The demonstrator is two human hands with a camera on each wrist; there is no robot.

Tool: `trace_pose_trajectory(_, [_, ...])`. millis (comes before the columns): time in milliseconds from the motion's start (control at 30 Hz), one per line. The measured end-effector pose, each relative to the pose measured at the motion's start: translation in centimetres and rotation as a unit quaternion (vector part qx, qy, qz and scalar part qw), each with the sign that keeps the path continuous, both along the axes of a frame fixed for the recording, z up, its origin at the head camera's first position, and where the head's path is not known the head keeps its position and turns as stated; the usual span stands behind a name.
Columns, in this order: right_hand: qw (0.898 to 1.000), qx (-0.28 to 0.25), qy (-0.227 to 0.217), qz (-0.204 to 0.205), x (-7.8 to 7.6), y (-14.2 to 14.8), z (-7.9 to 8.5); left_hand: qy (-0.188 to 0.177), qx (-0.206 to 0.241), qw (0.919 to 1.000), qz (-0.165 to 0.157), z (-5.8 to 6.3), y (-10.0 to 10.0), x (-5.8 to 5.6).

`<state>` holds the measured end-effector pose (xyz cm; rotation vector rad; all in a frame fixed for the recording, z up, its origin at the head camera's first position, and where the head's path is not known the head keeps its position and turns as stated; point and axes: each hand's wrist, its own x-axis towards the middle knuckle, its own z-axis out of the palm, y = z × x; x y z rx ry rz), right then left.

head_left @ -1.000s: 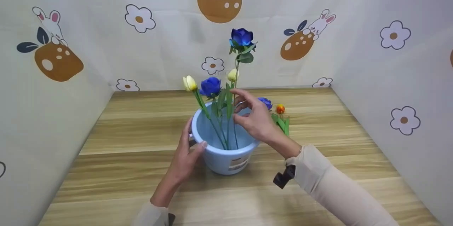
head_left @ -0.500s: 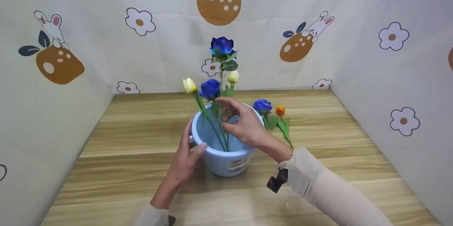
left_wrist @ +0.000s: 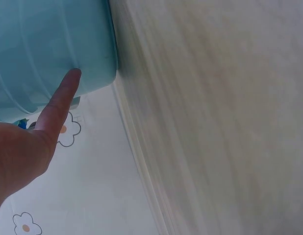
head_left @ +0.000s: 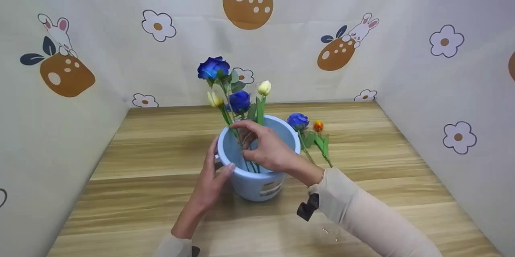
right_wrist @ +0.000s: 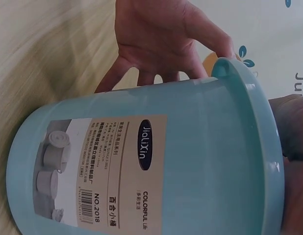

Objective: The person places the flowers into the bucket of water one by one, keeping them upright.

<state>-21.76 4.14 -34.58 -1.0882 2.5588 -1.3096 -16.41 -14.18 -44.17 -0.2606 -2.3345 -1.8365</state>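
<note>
My right hand point(head_left: 265, 148) reaches over the light blue bucket point(head_left: 249, 188) and pinches the stem of a tall blue rose point(head_left: 213, 68), its bloom leaning left above the rim. Standing in the bucket are a second blue rose point(head_left: 239, 101) and two pale yellow tulips, one on the left point(head_left: 214, 99) and one at the back point(head_left: 264, 88). My left hand point(head_left: 209, 180) rests against the bucket's left side, thumb at the rim. In the right wrist view, that hand's point(right_wrist: 156, 36) fingers lie spread and fairly straight on the wall. The held stem's lower end is hidden behind my right hand.
Right of the bucket, a blue rose point(head_left: 298, 120) and an orange tulip point(head_left: 318, 125) lie on the wooden tabletop point(head_left: 141, 196). Patterned cloth walls point(head_left: 193, 56) enclose the table at the back and both sides. The bucket carries a printed label point(right_wrist: 107, 171).
My right hand has moved left across the bucket, and the held rose has swung left and lower, now leaning over the left tulip. My left hand and the bucket have stayed in place.
</note>
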Motion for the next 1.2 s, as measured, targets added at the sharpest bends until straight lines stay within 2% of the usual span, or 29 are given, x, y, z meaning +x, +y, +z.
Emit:
trace_pose_trajectory(633, [0.998,0.045,-0.033,0.039,-0.4,-0.6,0.1,-0.018,-0.001,0.9998,0.006,0.1,0.0,0.3])
trace_pose_trajectory(933, [0.996,0.057,-0.027,0.067,-1.0,-0.6,-0.1,-0.004,0.001,1.0,-0.005,0.0,-0.1,0.1])
trace_pose_trajectory(1067, [0.993,0.073,-0.026,0.086,-1.1,-0.6,-0.3,-0.004,0.007,0.9998,-0.016,0.0,-0.2,0.1])
trace_pose_trajectory(1200, [0.991,0.094,-0.033,0.088,-1.2,-0.6,-0.4,-0.006,0.005,0.9999,-0.012,0.0,-0.2,0.1])
